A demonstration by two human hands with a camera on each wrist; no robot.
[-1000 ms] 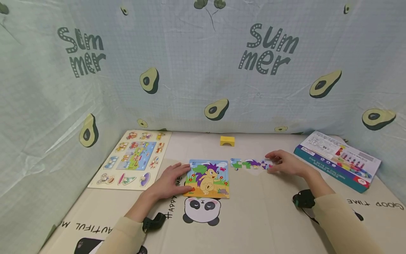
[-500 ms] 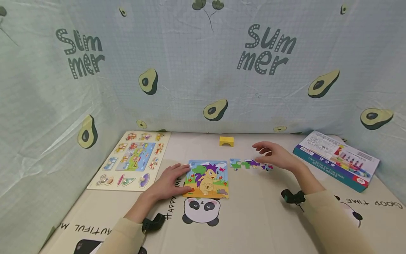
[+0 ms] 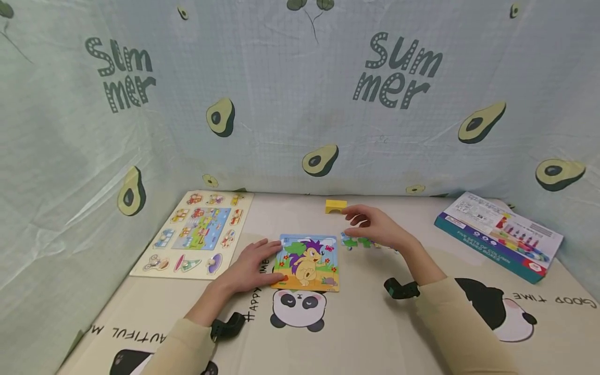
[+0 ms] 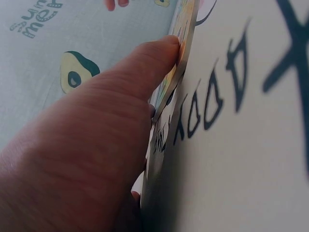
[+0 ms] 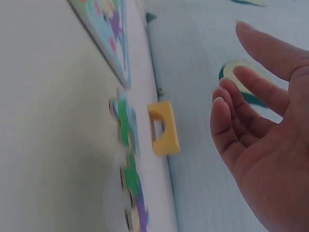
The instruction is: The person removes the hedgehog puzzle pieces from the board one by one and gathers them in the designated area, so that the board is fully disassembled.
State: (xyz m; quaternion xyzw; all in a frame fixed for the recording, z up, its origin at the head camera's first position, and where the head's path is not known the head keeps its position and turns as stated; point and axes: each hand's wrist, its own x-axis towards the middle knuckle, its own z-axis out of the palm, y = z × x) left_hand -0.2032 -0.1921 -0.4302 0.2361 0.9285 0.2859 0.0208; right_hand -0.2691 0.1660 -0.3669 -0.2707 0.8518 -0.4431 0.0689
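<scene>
A square hedgehog jigsaw puzzle (image 3: 307,263) lies in its tray in front of me. My left hand (image 3: 250,264) rests along its left side, fingers spread, and the left wrist view shows the thumb (image 4: 161,50) touching the edge. To the right, several loose jigsaw pieces (image 3: 349,241) form a row, partly covered by my right hand (image 3: 375,225). That hand hovers over them with loosely bent fingers and holds nothing. In the right wrist view, green-and-purple pieces (image 5: 126,123) lie on the table below it.
A yellow arch block (image 3: 335,204) stands behind the pieces, near the right fingertips. At the left lies a wooden knob-puzzle board (image 3: 220,200). A flat toy box (image 3: 487,250) sits at the right. Avocado-print cloth (image 3: 262,156) hangs along the table's back.
My right hand has moved left along the row of pieces, from its right end to above its left part, and has lifted off the table. The left hand stays put.
</scene>
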